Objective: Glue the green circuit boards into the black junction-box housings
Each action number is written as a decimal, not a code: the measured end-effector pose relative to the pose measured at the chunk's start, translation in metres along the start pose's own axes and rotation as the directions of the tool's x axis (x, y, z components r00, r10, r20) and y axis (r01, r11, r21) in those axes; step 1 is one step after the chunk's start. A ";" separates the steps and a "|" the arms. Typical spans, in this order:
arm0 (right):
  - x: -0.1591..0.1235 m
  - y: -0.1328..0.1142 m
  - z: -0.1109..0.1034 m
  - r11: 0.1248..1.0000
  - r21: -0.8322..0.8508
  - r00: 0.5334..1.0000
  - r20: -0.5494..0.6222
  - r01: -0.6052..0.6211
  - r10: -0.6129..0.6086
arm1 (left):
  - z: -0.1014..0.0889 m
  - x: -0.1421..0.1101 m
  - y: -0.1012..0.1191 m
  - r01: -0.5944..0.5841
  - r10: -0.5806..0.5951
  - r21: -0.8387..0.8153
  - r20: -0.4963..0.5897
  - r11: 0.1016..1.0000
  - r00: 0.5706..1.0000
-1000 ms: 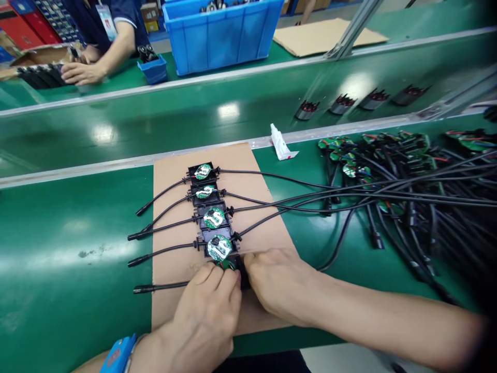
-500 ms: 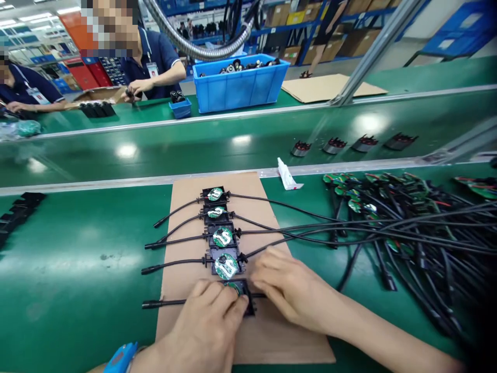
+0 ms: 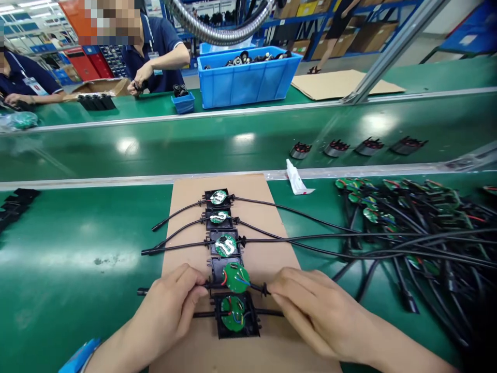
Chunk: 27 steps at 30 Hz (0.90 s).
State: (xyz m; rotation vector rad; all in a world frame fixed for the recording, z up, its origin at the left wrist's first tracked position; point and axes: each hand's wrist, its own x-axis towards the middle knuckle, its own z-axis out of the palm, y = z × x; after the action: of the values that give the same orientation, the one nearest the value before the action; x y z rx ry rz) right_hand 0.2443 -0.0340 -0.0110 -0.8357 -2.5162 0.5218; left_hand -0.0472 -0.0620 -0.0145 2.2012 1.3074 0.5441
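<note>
A round green circuit board with red and blue wires hangs between my hands, over the near edge of a black plastic housing. Its left black cable is pinched in my left hand, while my right hand grips the right cable just beyond a black grommet. Nearest to me, another circuit board sits in its own black housing, cables running out both sides. Farther up the row, boards such as this circuit board carry white paste.
Cardboard lies under the row. Tangled cables with circuit boards cover the right side, near a white tube. Motor-like metal parts stand on the strip behind. Across it are a blue bin and co-workers; black housings lie left.
My left hand has left the nearest housing and moved left onto a cable. The second-nearest board is now lifted and turned, its white paste out of sight, with both hands holding its cables.
</note>
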 end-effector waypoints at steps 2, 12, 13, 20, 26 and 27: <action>0.004 -0.005 -0.003 1.000 -0.021 0.998 0.053 -0.016 0.018 | 0.001 0.004 0.002 -0.002 0.001 0.044 0.013 0.999 1.000; 0.035 -0.014 0.004 0.988 -0.128 0.945 0.304 -0.085 0.121 | 0.007 0.027 -0.002 0.025 -0.035 0.200 0.045 0.980 0.998; 0.039 -0.016 0.003 0.986 -0.133 0.935 0.324 -0.102 0.141 | 0.008 0.027 -0.002 0.025 -0.034 0.194 0.044 0.981 0.998; 0.056 -0.016 0.002 0.972 -0.181 0.894 0.395 -0.152 0.213 | 0.005 0.026 -0.008 0.023 -0.031 0.149 0.048 0.989 0.998; 0.062 -0.015 0.012 0.966 -0.219 0.894 0.395 -0.134 0.214 | 0.005 0.025 -0.015 -0.007 -0.001 0.141 0.054 0.990 0.999; 0.063 -0.015 0.013 0.967 -0.220 0.892 0.399 -0.131 0.212 | 0.005 0.025 -0.015 -0.031 0.024 0.174 0.041 0.984 0.999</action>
State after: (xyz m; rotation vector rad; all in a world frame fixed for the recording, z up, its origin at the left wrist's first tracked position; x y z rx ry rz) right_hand 0.1847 -0.0083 0.0035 -1.1295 -2.9378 0.5799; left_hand -0.0431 -0.0347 -0.0261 2.3620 1.3520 0.4088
